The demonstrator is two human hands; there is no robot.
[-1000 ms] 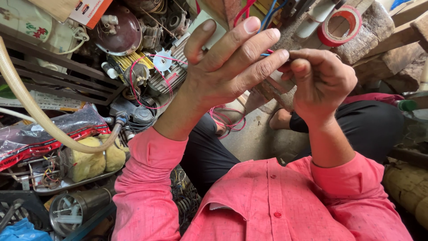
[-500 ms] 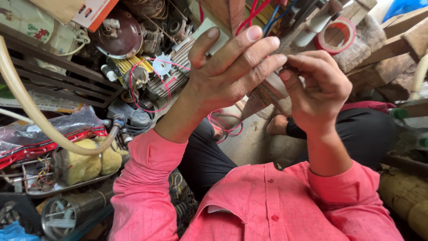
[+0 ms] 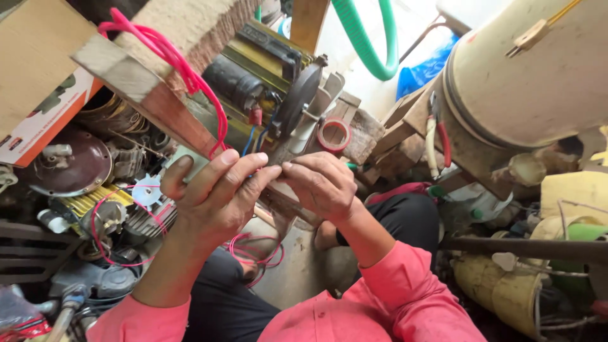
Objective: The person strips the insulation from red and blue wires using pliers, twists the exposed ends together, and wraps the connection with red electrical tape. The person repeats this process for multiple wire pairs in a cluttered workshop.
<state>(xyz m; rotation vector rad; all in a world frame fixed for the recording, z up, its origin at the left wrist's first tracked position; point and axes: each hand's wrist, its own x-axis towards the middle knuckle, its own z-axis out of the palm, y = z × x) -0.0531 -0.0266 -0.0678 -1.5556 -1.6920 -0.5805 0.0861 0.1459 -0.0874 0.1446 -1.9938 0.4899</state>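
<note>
Currently both hands meet mid-scene: left hand (image 3: 218, 199) fingers half-spread, right hand (image 3: 322, 185) fingers narrow, tips touching; pinched item hidden. Red wire (image 3: 183, 69) loops just beyond, over wooden block (image 3: 142, 95).

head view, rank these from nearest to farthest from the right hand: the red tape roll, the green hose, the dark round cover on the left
1. Red tape roll: just above the right hand, on a wooden block.
2. Green hose: higher, at the top of the picture.
3. Dark round cover: far off at the left edge, beyond the left hand.
</note>
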